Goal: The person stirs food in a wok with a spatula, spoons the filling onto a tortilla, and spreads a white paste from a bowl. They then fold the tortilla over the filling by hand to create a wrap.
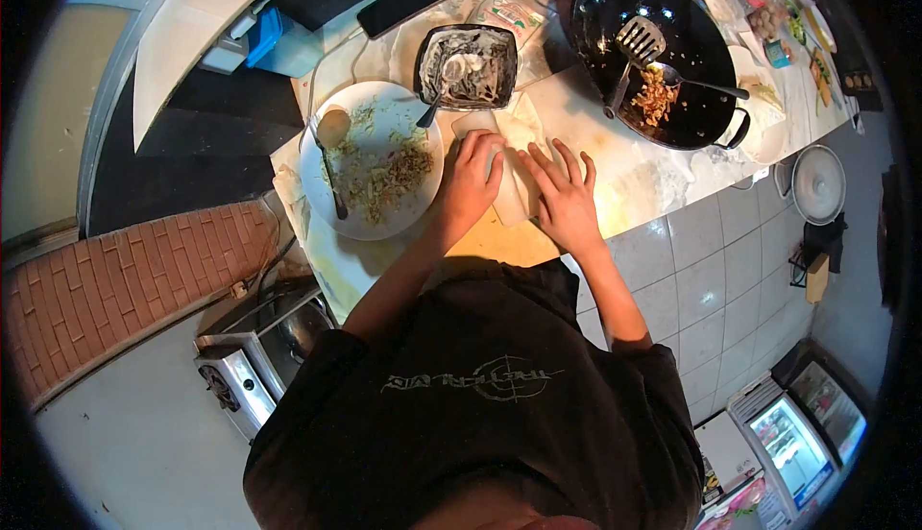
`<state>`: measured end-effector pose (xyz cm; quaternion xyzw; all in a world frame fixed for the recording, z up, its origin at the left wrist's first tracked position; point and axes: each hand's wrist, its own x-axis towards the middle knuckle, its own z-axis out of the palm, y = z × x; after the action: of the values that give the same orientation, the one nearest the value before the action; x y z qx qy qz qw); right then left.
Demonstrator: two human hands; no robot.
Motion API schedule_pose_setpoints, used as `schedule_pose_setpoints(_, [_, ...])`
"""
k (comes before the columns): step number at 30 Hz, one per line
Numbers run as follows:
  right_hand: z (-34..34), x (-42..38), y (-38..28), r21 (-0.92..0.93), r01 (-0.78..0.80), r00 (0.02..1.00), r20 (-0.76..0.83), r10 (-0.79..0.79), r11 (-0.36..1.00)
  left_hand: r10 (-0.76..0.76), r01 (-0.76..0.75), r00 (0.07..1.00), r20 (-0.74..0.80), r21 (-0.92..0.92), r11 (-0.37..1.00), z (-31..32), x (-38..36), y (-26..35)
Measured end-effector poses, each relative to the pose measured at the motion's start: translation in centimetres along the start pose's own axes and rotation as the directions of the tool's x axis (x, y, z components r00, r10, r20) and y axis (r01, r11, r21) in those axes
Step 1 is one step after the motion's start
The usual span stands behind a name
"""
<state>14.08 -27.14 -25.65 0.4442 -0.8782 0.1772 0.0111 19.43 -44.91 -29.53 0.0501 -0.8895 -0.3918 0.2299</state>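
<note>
A pale rolled wrapper (514, 189) lies on a light board at the front of the counter. My left hand (471, 180) rests with its fingers on the board's upper left part, beside the roll. On the other side, my right hand (569, 199) has its fingers spread and its fingertips at the roll's right edge. To the left stands a white plate (317, 160) with shredded green and brown filling and a spoon. Above my hands sits a black square bowl (469, 36) with white paste and a spoon handle leaning out.
A large black wok (706, 36) with a slotted spatula (641, 42), a spoon and cooked bits stands at the back right. A phone (402, 6) lies at the back left. Vegetables and bags (768, 21) are at the far right.
</note>
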Motion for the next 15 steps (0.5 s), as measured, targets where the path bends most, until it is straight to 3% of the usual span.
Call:
schedule_pose_setpoints(1, [0.1,0.1,0.2,0.000,0.003,1.000,-0.002,-0.003,1.000,-0.111,0.111,0.994,0.004,-0.076,0.991,0.4,-0.2,-0.3])
schedule_pose_setpoints(2, [0.4,0.0,0.5,0.177,-0.035,0.996,-0.074,0.049,0.984,-0.222,0.222,0.975,0.017,-0.151,0.963,0.6,-0.4,-0.6])
schedule_pose_setpoints(3, [0.6,-0.1,0.6,0.351,-0.061,0.984,-0.133,0.115,0.934,-0.224,0.223,0.975,0.016,-0.150,0.963,0.8,-0.4,-0.9])
schedule_pose_setpoints(4, [0.8,-0.3,0.6,0.351,-0.061,0.985,-0.132,0.114,0.934,-0.266,0.263,0.964,0.014,-0.204,0.943,1.0,-0.2,-1.4])
schedule_pose_setpoints(6, [1.2,-0.5,0.5,0.525,-0.199,0.926,-0.176,0.334,0.828,-0.304,0.296,0.953,0.007,-0.255,0.921,1.3,0.6,-2.1])
schedule_pose_setpoints(8, [1.4,-0.9,0.3,0.521,-0.251,0.912,-0.155,0.380,0.816,-0.443,0.444,0.892,0.084,-0.340,0.829,1.7,1.5,-2.5])
schedule_pose_setpoints(9, [1.4,-1.3,0.2,0.515,-0.311,0.892,-0.131,0.432,0.799,-0.441,0.441,0.894,0.081,-0.340,0.831,2.3,1.7,-3.6])
schedule_pose_setpoints(11, [1.3,-1.6,0.1,0.508,-0.371,0.866,-0.112,0.487,0.777,-0.464,0.438,0.875,0.138,-0.632,0.639,3.8,1.5,-6.3])
schedule_pose_setpoints(15, [0.8,-1.9,-0.5,0.525,-0.449,0.829,-0.058,0.557,0.723,-0.563,0.507,0.824,0.065,-0.530,0.680,3.4,2.6,-4.9])
